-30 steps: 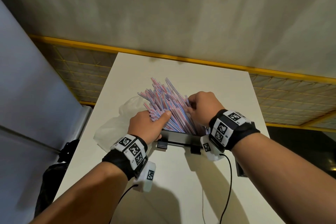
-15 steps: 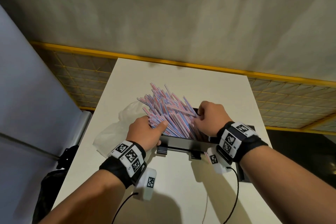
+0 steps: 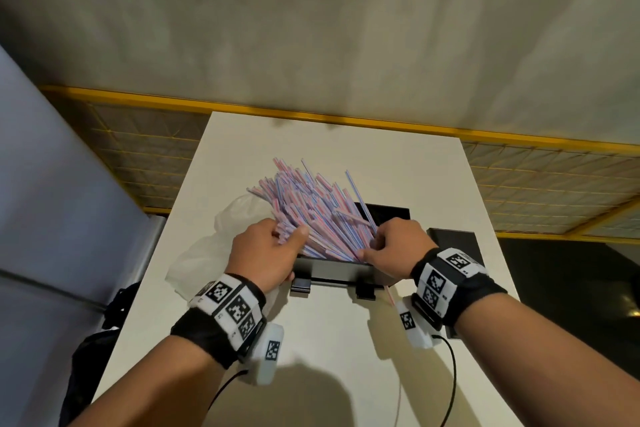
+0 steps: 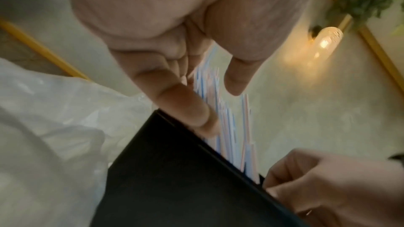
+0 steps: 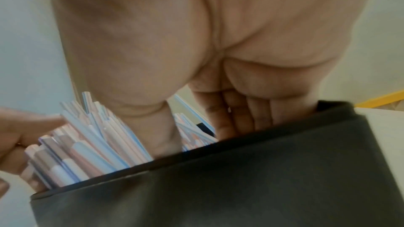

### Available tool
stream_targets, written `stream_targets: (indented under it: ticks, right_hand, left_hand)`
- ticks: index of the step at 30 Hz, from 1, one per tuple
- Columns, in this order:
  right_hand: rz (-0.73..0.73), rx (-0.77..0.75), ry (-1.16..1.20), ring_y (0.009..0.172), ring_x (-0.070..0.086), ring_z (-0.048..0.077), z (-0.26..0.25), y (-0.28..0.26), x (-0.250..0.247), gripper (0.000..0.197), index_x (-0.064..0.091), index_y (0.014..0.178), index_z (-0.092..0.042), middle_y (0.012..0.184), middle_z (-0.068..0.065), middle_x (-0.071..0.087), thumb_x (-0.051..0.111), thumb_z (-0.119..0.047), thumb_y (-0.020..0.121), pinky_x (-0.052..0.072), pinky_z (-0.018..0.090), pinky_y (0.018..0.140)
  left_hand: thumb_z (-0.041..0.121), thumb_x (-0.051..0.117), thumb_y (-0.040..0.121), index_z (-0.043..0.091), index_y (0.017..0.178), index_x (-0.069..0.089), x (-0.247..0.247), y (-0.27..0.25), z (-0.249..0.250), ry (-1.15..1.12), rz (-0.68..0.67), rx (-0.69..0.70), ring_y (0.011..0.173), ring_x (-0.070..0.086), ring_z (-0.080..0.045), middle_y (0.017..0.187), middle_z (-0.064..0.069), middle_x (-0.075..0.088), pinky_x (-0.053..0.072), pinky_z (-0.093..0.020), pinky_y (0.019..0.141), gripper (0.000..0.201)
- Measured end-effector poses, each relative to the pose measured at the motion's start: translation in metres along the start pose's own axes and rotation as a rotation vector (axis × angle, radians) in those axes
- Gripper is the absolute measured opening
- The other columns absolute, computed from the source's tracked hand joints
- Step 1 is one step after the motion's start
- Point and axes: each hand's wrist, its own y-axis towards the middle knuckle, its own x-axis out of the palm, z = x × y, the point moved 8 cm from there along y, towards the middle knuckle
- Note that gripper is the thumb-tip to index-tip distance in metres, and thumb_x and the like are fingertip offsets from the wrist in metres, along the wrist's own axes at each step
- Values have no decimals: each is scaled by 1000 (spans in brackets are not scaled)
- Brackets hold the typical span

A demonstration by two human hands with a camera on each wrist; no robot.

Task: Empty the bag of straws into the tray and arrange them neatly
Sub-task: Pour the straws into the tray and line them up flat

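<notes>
Fanning out of a black tray [image 3: 332,269], the pink, white and blue striped straws [image 3: 311,215] leaned away from the person in a loose sheaf, their near ends down inside the tray and their far ends spread over its back wall and left side. The tray sat on a white table [image 3: 346,340], with two black clips on its near wall. The left hand [image 3: 265,255] was at the left of the bundle, thumb laid along the top of the straws and fingers curled under them, so it gripped that side of the sheaf; the left wrist view showed the thumb and a finger closing on straws just above the tray's edge. The right hand [image 3: 398,246] was at the right of the bundle with its fingers curled down into the straws behind the tray's near wall, and the right wrist view showed those fingers [image 5: 238,115] tucked in among them, gripping that side. The two hands were apart, with the near ends of the straws between them. A crumpled clear plastic bag [image 3: 207,250] lay on the table just left of the tray, partly under the left hand. One loose straw [image 3: 389,295] lay on the table by the tray's near right corner. A second black tray-like piece [image 3: 453,243] sat behind the right wrist.
</notes>
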Motion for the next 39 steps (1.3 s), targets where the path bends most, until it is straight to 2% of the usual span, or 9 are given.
stream_targets:
  ticks: [3, 7, 12, 18, 21, 29, 32, 35, 39]
  right_hand:
    - [5, 88, -41, 68, 54, 18, 0, 4, -3, 35, 55, 80, -13, 72, -1, 54, 82, -36, 77, 33, 21, 46]
    - [-123, 157, -143, 78, 62, 22, -1, 28, 19, 40, 67, 102, -8, 89, 6, 66, 83, -33, 76, 51, 27, 59]
    - [-56, 63, -221, 83, 63, 31, -14, 43, 20, 19, 57, 86, -13, 94, 11, 67, 68, -28, 86, 46, 30, 66]
    - [1, -144, -216, 85, 62, 33, -41, 31, 3, 7, 61, 87, -15, 90, 10, 67, 57, -21, 87, 45, 31, 67]
    - [91, -234, -223, 79, 56, 31, -63, 23, -20, 8, 61, 87, -13, 82, 8, 61, 58, -20, 91, 38, 30, 64]
    - [11, -104, -256, 78, 56, 31, -44, 34, -25, 36, 64, 82, -7, 80, 11, 61, 74, -41, 88, 38, 28, 59]
    - [67, -60, -133, 87, 62, 27, -28, 34, -27, 40, 67, 96, -10, 91, 9, 68, 80, -45, 81, 45, 31, 69]
    - [165, -36, -107, 84, 59, 25, -18, 24, -34, 39, 58, 86, -14, 85, 5, 64, 76, -49, 82, 40, 29, 66]
    - [-95, -89, -51, 62, 56, 18, -16, 5, 3, 58, 61, 66, -12, 61, 0, 58, 66, -68, 79, 40, 29, 55]
  left_hand:
    - [55, 49, 98, 9, 89, 61, -5, -5, -6, -36, 65, 0, 52, 70, -17, 60, -6, 68, 59, -40, 70, 49]
    - [65, 36, 97, 12, 90, 58, 1, -5, -7, 37, 51, 38, 66, 68, -23, 75, -6, 67, 55, -40, 70, 58]
    - [56, 41, 100, 14, 87, 49, 5, -3, -5, 136, 30, 51, 72, 52, -18, 73, -1, 56, 34, -33, 67, 45]
    - [61, 41, 98, 20, 70, 44, 2, 0, -7, 84, 42, 66, 67, 56, -14, 67, 0, 56, 37, -26, 59, 49]
    - [78, 34, 90, 11, 75, 54, 2, 3, -13, -1, 29, 55, 68, 69, -26, 64, -5, 62, 56, -42, 72, 71]
    - [82, 34, 86, 11, 81, 60, 1, 6, -17, -24, 19, 33, 70, 72, -29, 65, -6, 70, 59, -49, 77, 76]
    - [67, 48, 93, 13, 78, 58, 0, 4, -16, -77, 21, 14, 66, 73, -25, 61, -3, 69, 60, -47, 77, 57]
    - [49, 58, 96, 17, 77, 58, 0, 3, -17, -87, 41, 21, 63, 73, -22, 57, 0, 68, 59, -46, 77, 37]
    - [43, 59, 96, 17, 81, 60, 5, 4, -19, -57, 11, 12, 66, 73, -24, 57, 1, 66, 60, -48, 77, 30]
